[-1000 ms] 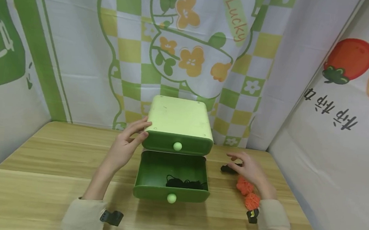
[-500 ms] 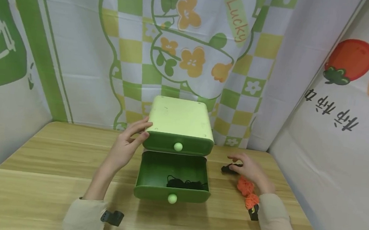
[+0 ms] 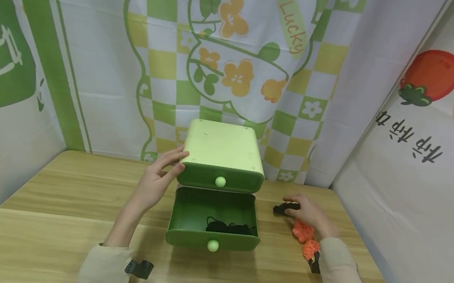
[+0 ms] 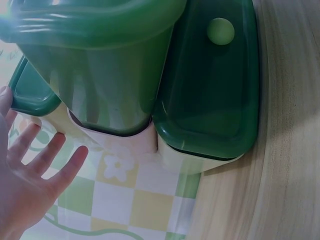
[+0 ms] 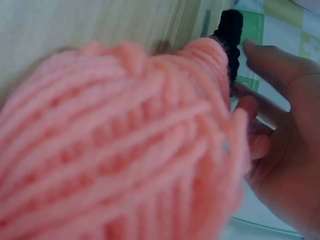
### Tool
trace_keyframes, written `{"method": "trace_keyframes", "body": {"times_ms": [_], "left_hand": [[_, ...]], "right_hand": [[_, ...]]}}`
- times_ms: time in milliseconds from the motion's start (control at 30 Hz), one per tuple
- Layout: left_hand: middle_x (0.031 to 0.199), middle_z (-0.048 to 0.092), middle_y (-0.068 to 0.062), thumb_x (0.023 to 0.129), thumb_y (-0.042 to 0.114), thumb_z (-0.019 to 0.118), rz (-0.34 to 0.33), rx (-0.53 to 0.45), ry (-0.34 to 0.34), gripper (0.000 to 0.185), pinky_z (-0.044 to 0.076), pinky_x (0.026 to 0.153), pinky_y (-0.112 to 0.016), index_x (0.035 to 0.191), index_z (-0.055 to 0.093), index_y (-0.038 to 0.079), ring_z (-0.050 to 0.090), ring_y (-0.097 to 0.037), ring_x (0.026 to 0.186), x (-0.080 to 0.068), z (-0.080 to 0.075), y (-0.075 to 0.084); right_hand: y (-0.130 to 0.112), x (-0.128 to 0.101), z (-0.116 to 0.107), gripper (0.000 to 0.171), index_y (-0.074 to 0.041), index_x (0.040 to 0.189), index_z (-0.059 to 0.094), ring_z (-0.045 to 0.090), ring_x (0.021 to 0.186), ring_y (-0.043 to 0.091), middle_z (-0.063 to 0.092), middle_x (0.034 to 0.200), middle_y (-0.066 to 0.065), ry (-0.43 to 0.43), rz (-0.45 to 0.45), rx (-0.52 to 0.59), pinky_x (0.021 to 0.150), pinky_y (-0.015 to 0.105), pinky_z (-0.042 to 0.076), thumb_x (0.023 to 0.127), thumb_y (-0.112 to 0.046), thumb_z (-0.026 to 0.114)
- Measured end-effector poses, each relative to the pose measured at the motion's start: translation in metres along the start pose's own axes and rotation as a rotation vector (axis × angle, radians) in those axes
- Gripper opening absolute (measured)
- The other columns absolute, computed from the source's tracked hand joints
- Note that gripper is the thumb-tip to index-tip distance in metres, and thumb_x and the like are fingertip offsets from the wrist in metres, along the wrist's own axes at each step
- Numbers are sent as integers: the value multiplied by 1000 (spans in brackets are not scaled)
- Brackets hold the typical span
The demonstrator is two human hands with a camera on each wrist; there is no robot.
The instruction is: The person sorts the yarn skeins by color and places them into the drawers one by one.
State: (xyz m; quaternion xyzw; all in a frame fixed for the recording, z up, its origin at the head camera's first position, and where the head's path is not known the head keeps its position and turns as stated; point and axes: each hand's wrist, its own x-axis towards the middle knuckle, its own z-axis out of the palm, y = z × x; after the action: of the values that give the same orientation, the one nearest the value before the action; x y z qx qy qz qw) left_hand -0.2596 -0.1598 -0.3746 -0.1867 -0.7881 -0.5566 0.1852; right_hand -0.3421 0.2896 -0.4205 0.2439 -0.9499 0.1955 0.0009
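- Bench: light wood surface carrying every item listed below.
- Lower drawer: pulled out toward the viewer, round pale knob at its front; a tangle of black cord lies inside, near the front wall.
- Orange yarn: two small balls on the bench, right of the open drawer, just beside the right wrist.
- Right hand: lowered on the bench, fingers curled round a small black yarn piece that lies right of the drawer box.
- Left hand: fingers straight and spread, resting against the left front corner of the drawer box.
- Upper drawer: pushed in.
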Motion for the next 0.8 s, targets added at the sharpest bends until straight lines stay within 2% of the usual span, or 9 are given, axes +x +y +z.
{"method": "trace_keyframes", "body": {"times_ms": [133, 300, 467, 633, 800], "left_hand": [[159, 37, 10, 104, 31, 52, 2, 7, 1, 37, 46, 96, -46, 142, 55, 29, 43, -21, 139, 0, 0, -1], [158, 37, 11, 104, 32, 53, -3, -2, 0, 37, 45, 98, -48, 141, 55, 31, 42, -20, 140, 0, -1, 0], [158, 37, 12, 104, 31, 53, -7, -3, 0, 37, 44, 99, -48, 141, 55, 31, 39, -19, 143, 0, -1, -2], [158, 37, 11, 104, 32, 53, -8, -3, 0, 37, 43, 99, -48, 141, 55, 31, 38, -18, 144, -1, -1, 0], [159, 37, 9, 104, 33, 53, -10, -4, -2, 37, 43, 99, -49, 141, 55, 31, 38, -19, 143, -1, 0, 1]], "right_hand": [[-1, 3, -1, 42, 4, 129, 62, 57, 117, 46, 63, 125, 26, -42, -6, -7, 100, 60, 44, 91, -12, 67], [-4, 5, -1, 36, -1, 124, 67, 63, 109, 37, 68, 121, 19, -116, 29, -33, 94, 55, 50, 90, -11, 70], [-10, 7, -1, 34, -4, 121, 70, 64, 109, 36, 69, 121, 17, -155, 78, -43, 95, 54, 49, 89, -14, 72], [-9, 8, 2, 35, -6, 122, 70, 64, 109, 36, 70, 117, 18, -163, 110, -23, 96, 55, 48, 88, -16, 73], [-9, 8, 4, 35, -7, 120, 71, 66, 108, 37, 71, 116, 19, -153, 98, -42, 94, 54, 50, 86, -15, 74]]}}
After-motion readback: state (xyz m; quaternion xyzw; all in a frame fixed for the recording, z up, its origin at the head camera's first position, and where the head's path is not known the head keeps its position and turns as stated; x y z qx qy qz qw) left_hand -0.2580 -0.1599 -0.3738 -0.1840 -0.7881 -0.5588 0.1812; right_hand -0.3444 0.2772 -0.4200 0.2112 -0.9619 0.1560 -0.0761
